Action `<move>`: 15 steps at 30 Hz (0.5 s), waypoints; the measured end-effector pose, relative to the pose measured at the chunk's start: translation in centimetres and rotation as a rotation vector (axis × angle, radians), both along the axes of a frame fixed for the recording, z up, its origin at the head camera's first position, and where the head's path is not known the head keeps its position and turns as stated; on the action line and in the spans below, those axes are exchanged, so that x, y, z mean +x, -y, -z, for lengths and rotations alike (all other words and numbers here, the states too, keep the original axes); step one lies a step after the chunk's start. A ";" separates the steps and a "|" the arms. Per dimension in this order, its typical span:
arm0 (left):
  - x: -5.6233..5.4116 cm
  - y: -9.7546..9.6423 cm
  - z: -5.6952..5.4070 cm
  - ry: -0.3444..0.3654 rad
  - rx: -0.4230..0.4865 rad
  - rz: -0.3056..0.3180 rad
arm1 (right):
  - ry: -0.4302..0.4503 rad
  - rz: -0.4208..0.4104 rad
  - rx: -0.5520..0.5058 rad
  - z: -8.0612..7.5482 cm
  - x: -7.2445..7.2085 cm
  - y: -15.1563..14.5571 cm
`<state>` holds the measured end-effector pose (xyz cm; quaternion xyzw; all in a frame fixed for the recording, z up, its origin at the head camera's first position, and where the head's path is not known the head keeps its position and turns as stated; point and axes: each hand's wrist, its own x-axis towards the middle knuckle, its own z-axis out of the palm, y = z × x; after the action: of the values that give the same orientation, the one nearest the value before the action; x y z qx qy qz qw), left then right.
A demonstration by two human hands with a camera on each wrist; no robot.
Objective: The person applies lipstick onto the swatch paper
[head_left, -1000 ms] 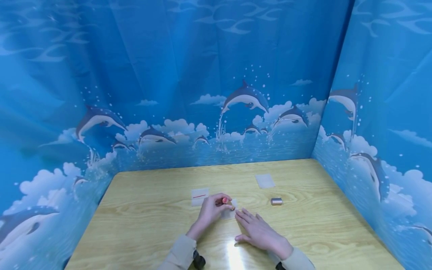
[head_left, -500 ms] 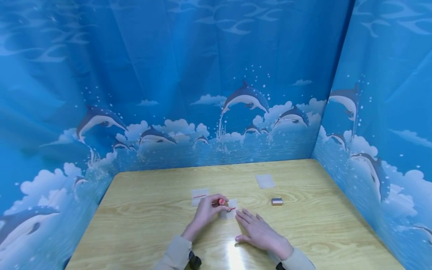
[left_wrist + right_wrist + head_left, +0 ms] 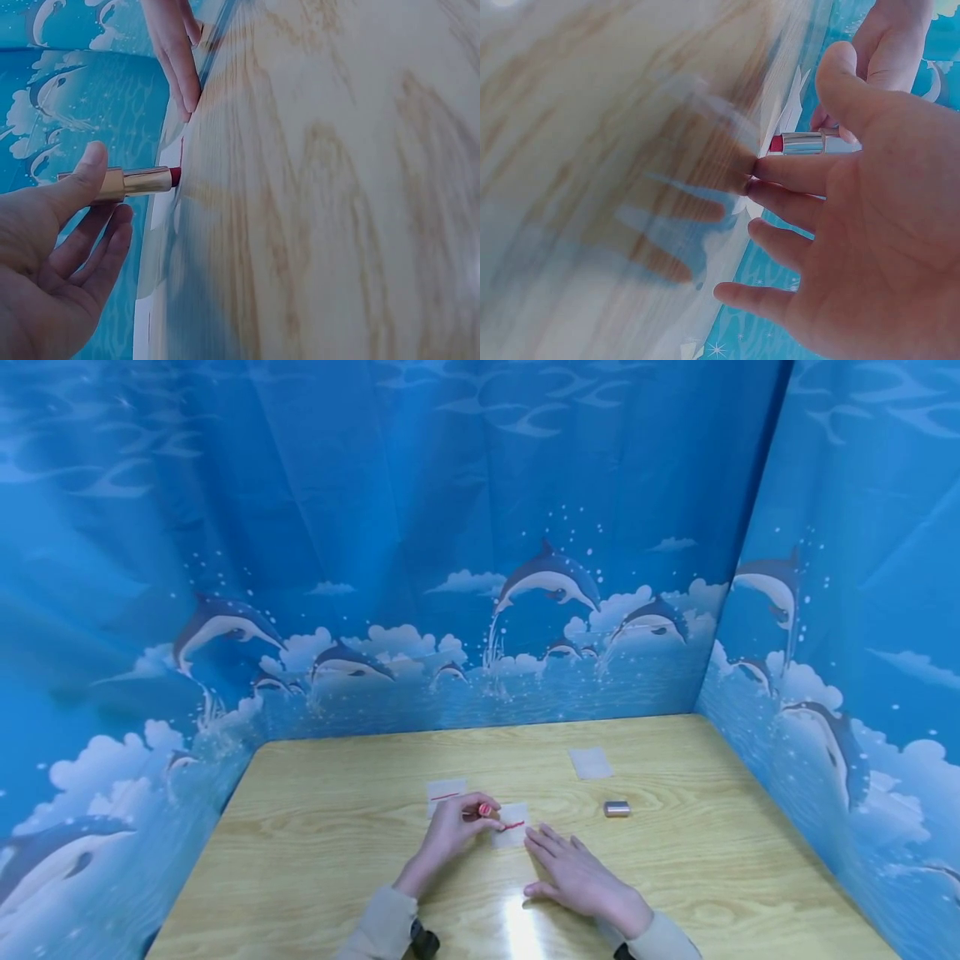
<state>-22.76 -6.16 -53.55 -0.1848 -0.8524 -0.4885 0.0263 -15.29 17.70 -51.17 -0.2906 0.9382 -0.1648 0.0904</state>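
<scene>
Lipstick (image 3: 147, 181) farther left, in left hand (image 3: 450, 828)

Bare left hand (image 3: 452, 828) is in a thumb-and-finger pinch, bare right hand (image 3: 576, 875) palm down, fingers pretty much straight from where I'm standing.

Lipstick tip (image 3: 175, 176) on middle paper (image 3: 512, 837), cap (image 3: 617, 809) to the right.

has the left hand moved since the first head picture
Yes, to the left: in the head view, the left hand is farther from the blank paper, which has stayed put, and more red line shows beside its fingertips.
</scene>
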 end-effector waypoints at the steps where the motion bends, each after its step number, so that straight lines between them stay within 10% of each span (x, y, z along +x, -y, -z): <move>1: 0.0 0.1 0.0 -0.005 0.000 0.002 | 0.000 -0.001 -0.001 0.0 0.0 0.0; 15: 0.0 1.0 -0.8 0.030 -0.083 -0.009 | 0.007 0.005 0.003 0.0 0.0 0.0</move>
<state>-22.77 -7.16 -52.77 -0.1745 -0.8730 -0.4553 0.0082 -15.33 17.70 -51.21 -0.2877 0.9388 -0.1647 0.0935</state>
